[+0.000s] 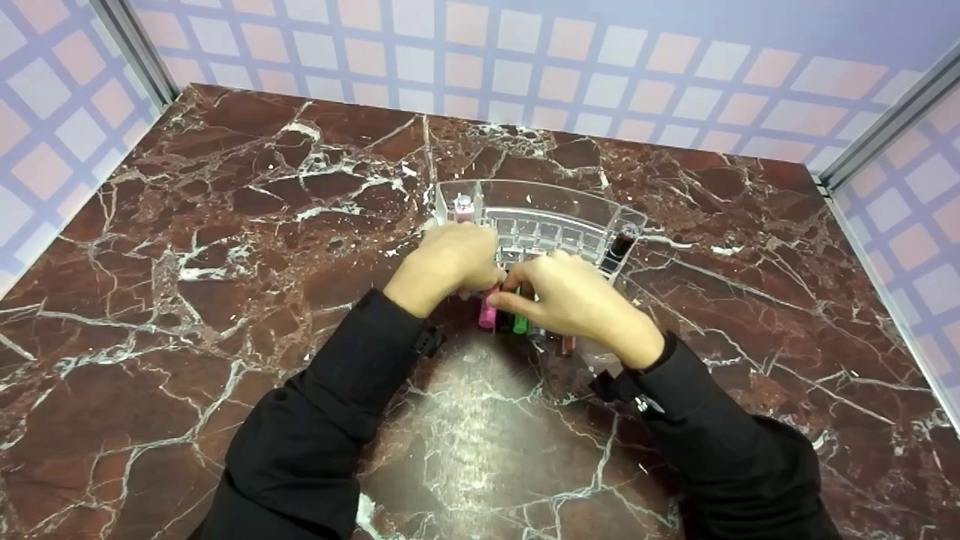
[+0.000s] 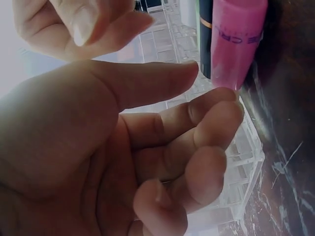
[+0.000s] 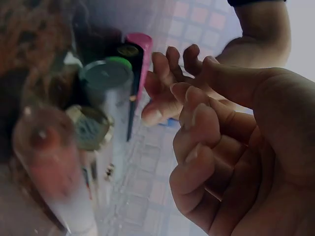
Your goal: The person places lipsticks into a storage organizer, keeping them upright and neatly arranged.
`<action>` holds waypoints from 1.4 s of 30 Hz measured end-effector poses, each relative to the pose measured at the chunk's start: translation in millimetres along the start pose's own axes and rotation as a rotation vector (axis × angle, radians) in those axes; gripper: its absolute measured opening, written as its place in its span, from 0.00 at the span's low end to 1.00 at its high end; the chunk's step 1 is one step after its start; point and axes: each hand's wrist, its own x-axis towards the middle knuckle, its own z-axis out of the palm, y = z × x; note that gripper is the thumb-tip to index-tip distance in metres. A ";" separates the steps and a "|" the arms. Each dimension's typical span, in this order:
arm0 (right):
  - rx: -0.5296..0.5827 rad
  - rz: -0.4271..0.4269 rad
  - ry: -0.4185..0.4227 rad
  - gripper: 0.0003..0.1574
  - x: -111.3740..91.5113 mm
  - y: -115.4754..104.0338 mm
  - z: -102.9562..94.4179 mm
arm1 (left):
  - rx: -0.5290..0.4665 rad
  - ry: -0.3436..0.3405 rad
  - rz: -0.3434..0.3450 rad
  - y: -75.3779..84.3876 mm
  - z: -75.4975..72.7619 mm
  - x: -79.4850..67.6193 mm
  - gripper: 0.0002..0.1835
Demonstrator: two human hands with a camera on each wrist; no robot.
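A clear plastic organizer with small compartments [image 1: 525, 225] stands under both hands. My left hand [image 1: 454, 259] is over its left front, fingers loosely bent; its fingertips come close to a pink tube [image 2: 236, 44], and contact cannot be told. Beside that tube stands a slim black tube [image 2: 205, 44]. My right hand [image 1: 570, 296] hovers over the front row with fingers bent, and nothing shows in its grasp. Below it are a green-edged tube [image 3: 106, 78], a gold-rimmed cap [image 3: 88, 128] and a clear tube with a reddish end [image 3: 47, 152].
A pink tube with a clear top [image 1: 463, 208] stands in the organizer's back left corner. At its right end is a dark tube [image 1: 622, 241]. The brown marbled table [image 1: 225, 300] lies around it, with tile-patterned panels [image 1: 525, 67] behind and at the sides.
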 end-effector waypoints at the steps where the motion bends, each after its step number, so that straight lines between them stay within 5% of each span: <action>1: 0.002 0.008 -0.010 0.18 0.1 -0.9 2.1 | 0.002 -0.004 -0.001 0.0 0.8 0.5 0.14; 14: -0.017 0.019 -0.020 0.16 3.6 -7.2 22.5 | -0.009 -0.057 -0.018 -0.7 4.4 5.1 0.19; 42: -0.060 0.076 -0.024 0.27 5.5 -9.3 30.8 | -0.102 -0.267 -0.089 -3.0 0.1 6.3 0.14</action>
